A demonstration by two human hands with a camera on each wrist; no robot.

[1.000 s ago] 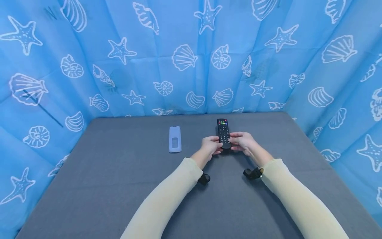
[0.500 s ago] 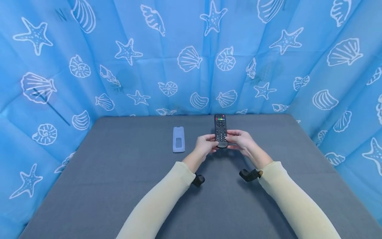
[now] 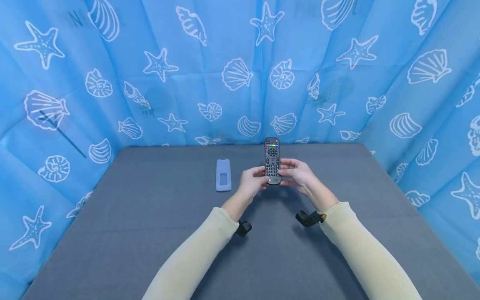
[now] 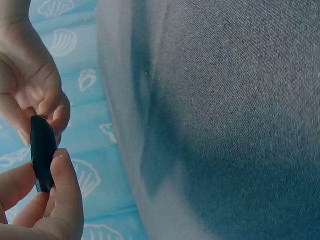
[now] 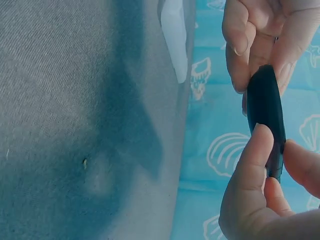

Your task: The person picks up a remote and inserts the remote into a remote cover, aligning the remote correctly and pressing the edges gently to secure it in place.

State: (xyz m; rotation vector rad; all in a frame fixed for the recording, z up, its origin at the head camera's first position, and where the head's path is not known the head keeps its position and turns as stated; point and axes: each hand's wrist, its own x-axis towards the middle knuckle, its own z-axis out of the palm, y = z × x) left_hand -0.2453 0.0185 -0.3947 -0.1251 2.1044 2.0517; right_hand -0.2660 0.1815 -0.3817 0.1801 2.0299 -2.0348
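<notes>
From where I stand, a person in cream sleeves [image 3: 193, 256] has both hands on a slim black plastic remote control with rounded ends [image 3: 272, 160]. It is up off the tabletop [image 3: 150, 216], which is covered in dark grey woven cloth, and its button side is turned toward the person. I can pick out a red button at its upper right, a row of coloured keys below that, a round pad and a block of small keys with pale marks. The far end overlaps the foot of the blue curtain printed with white shells and starfish [image 3: 195, 83].

The left hand [image 3: 251, 182] holds the lower left edge, its grip closed to a narrow pinch, thumb on the front and fingers curled behind. The right hand [image 3: 298, 173] pinches the opposite edge, its grip also drawn in to the thickness of the remote. From the wrist views the remote shows edge-on, a dark sliver caught between the fingertips of both hands.

To the left of the hands, well apart from them, a flat, pale lavender-blue cover with a rectangular window near its lower end [image 3: 223, 168] lies on the cloth. A black device shows at each wrist, by the left cuff [image 3: 243, 228] and by the right one [image 3: 309, 218]. Soft shadows fall on the cloth below the hands.
</notes>
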